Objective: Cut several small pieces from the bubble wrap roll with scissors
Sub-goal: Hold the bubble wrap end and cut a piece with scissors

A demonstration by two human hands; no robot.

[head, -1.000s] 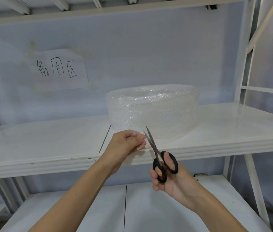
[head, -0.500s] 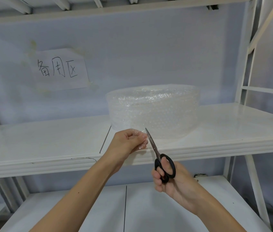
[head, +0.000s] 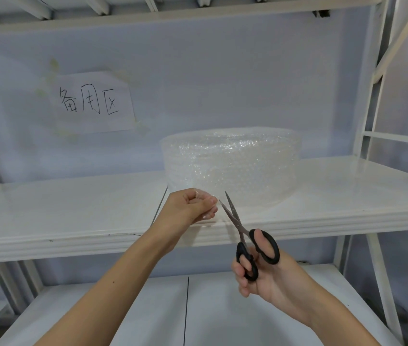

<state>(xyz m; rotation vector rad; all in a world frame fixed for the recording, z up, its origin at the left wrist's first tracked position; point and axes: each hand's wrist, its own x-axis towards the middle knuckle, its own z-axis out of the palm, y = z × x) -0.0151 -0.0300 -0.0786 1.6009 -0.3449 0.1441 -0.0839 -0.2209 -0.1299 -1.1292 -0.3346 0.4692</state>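
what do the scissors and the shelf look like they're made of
Scissors: blades look like bare grey steel with a dull sheen; the handle loops look like glossy black plastic. Shelf: glossy white, reflecting light; probably painted or laminated board, but the core is not visible.

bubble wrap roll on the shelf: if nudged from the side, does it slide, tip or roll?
The roll is wide, low and lies flat on the shelf, so tipping or rolling seems unlikely. It looks airy and light: probably slides easily. Its walls would likely dent.

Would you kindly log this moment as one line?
left hand: pinches clear bubble wrap roll's loose end | right hand: black-handled scissors, blades open
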